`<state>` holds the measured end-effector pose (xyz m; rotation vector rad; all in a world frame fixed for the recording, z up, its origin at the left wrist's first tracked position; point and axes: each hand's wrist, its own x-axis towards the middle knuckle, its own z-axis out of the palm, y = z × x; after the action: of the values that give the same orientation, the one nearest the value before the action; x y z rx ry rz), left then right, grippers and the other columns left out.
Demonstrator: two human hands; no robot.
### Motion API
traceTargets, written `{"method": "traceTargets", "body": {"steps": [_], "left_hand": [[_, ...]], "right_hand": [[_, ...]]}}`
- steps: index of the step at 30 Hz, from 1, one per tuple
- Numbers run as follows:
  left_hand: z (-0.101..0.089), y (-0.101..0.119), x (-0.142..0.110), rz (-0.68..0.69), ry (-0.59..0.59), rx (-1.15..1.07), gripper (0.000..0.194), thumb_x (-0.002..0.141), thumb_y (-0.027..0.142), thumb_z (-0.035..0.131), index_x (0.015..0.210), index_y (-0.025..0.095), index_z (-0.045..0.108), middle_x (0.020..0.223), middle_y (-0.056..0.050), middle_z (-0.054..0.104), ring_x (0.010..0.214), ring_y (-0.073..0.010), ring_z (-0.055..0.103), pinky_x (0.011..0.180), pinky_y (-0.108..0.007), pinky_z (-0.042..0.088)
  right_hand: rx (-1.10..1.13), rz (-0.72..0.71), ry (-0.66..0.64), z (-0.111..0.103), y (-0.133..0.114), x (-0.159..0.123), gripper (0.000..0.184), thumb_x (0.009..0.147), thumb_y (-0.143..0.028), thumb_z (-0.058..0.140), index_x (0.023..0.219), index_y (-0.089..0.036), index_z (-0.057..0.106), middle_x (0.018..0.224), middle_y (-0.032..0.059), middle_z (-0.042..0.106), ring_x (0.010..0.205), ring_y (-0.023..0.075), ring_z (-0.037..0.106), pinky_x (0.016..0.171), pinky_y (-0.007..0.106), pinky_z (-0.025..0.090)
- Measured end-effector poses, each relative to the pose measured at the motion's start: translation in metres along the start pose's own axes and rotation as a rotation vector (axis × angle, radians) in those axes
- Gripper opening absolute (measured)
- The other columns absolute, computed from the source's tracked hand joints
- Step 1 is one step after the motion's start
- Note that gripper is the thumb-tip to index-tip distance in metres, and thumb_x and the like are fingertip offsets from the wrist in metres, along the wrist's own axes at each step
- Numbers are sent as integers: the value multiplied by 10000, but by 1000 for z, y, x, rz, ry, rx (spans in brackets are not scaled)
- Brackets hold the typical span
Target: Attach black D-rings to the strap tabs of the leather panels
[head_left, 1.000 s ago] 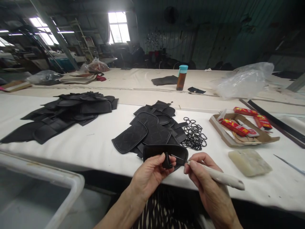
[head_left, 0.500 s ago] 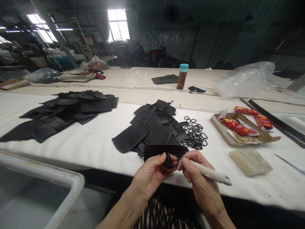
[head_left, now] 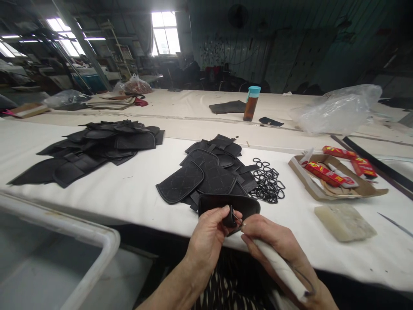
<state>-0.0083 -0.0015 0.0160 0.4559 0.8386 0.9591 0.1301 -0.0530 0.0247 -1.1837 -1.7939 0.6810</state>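
My left hand (head_left: 209,230) is closed on a black leather piece (head_left: 248,206) with a rounded edge, pinching its folded strap between thumb and fingers. In my right hand (head_left: 279,239) is an awl-like tool (head_left: 277,262) with a thick white handle and a thin metal tip. The tip meets the strap at my left fingertips; whether it has pierced the leather I cannot tell. Just beyond my hands lies a pile of similar black leather pieces (head_left: 216,178), some with a stitched pattern. Black metal D-rings (head_left: 269,183) are heaped against its right side.
A larger pile of black leather pieces (head_left: 87,146) lies to the left. On the right are a cardboard tray (head_left: 298,178) with red boxes, a pale block (head_left: 345,221) and a pointed metal tool (head_left: 393,224). A bottle (head_left: 251,105) stands farther back. A white plastic bin (head_left: 112,241) is at lower left.
The white handle has swung from pointing right to pointing down toward me, with my right hand turning round it. My left hand keeps its hold on the leather piece. The view has shifted slightly.
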Motion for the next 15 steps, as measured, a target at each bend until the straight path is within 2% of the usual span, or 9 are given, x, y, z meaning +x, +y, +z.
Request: {"method": "traceTargets", "body": {"steps": [3, 7, 12, 15], "left_hand": [[0, 0, 1, 0, 19, -14, 152, 672, 228, 694, 622, 85, 690, 652, -72, 694, 613, -136, 613, 660, -256, 480], [0, 0, 0, -1, 26, -39, 153, 659, 228, 699, 628, 79, 679, 653, -82, 689, 624, -147, 618, 679, -277, 490], [2, -2, -2, 10, 64, -54, 137, 664, 209, 693, 621, 82, 665, 632, -80, 684, 612, -149, 620, 679, -285, 499], [1, -3, -2, 13, 70, -72, 112, 675, 180, 676, 615, 87, 660, 613, -75, 680, 609, -153, 622, 688, -298, 504]], "right_hand": [[-39, -32, 59, -5, -7, -4, 103, 826, -153, 508, 741, -204, 540, 708, 9, 578, 599, 102, 557, 579, 177, 459], [19, 84, 128, -17, -10, -15, 100, 802, -182, 566, 707, -209, 547, 661, 0, 593, 553, 105, 564, 542, 162, 477], [244, 184, 43, -37, -10, -23, 163, 779, -318, 613, 666, -202, 629, 641, 38, 649, 487, 138, 585, 456, 187, 496], [244, 188, 195, -36, -10, -31, 165, 735, -358, 661, 673, -205, 652, 655, 48, 663, 517, 152, 607, 468, 190, 506]]}}
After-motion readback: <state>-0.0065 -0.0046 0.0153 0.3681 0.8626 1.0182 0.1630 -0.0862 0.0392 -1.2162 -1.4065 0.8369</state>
